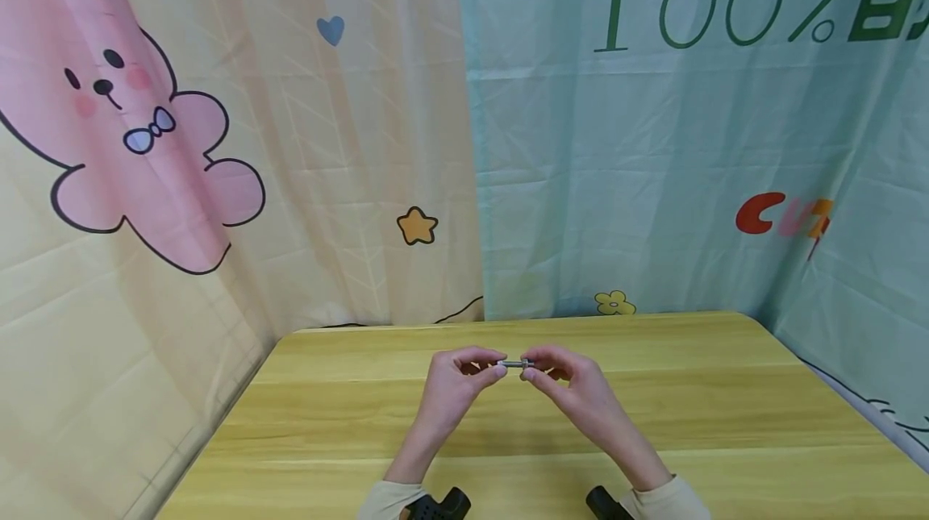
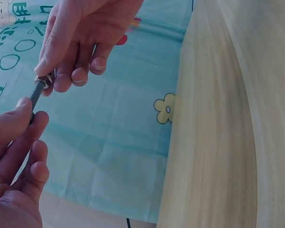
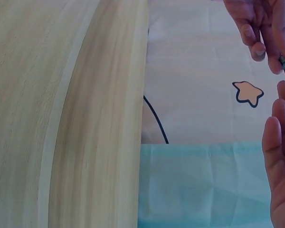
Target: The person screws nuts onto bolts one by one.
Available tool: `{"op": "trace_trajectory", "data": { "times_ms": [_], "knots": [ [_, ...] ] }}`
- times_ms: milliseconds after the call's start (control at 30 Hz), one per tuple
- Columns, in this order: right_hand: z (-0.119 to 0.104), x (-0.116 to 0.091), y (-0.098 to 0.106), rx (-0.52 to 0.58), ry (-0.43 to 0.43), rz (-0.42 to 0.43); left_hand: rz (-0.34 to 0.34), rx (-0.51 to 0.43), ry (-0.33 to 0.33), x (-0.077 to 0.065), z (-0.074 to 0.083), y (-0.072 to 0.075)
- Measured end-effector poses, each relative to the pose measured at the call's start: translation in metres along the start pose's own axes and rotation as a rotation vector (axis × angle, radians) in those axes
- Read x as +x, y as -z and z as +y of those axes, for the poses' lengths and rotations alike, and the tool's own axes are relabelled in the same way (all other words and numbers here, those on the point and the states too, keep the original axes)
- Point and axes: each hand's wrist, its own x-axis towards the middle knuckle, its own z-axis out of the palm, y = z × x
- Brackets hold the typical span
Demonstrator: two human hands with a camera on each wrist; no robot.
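Nearest, at the bottom edge of the head view, pale sleeves (image 1: 671,500) and, just inward of them, black wrist devices (image 1: 439,506). Farther up, raised over the wooden table (image 1: 348,399), the left hand (image 1: 452,391) and the right hand (image 1: 582,393), near each other but apart. On the left, thumb and forefinger nearly closed, pinching one end of a bolt (image 1: 512,364); other fingers loosely bent. On the right, a like pinch at the bolt's opposite end, around a nut (image 2: 48,82), with the other fingers curved and relaxed. Between the two pinches, bare threaded shank, roughly level in the head view, bridging the gap. Impossible to make out the covered ends. In the right wrist view, only part of the bolt, at the right edge. Beyond the table, a cream curtain (image 1: 348,165) to the left, with a pink animal (image 1: 116,113), a blue heart (image 1: 330,31) and an orange star (image 1: 417,226); to the right, a teal curtain (image 1: 581,181) with a yellow flower (image 1: 614,303), coloured letters (image 1: 758,214) and a green "100%" (image 1: 687,7).
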Motion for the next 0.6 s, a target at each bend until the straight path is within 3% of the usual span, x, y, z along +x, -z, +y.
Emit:
{"op": "trace_trajectory", "data": {
  "times_ms": [200, 400, 600],
  "knots": [
    [-0.0021, -0.0005, -0.0004, -0.037, -0.060, 0.018, -0.021, 0.012, 0.000, -0.0008, 0.0008, 0.0010],
    [-0.0044, -0.0002, -0.0016, -0.005, -0.149, 0.006, -0.021, 0.017, -0.006, 0.0001, 0.0017, 0.0002],
    [-0.0043, 0.0013, -0.0007, 0.026, -0.088, -0.066, -0.017, 0.018, 0.003, 0.0005, 0.0020, 0.0000]
  ]
}}
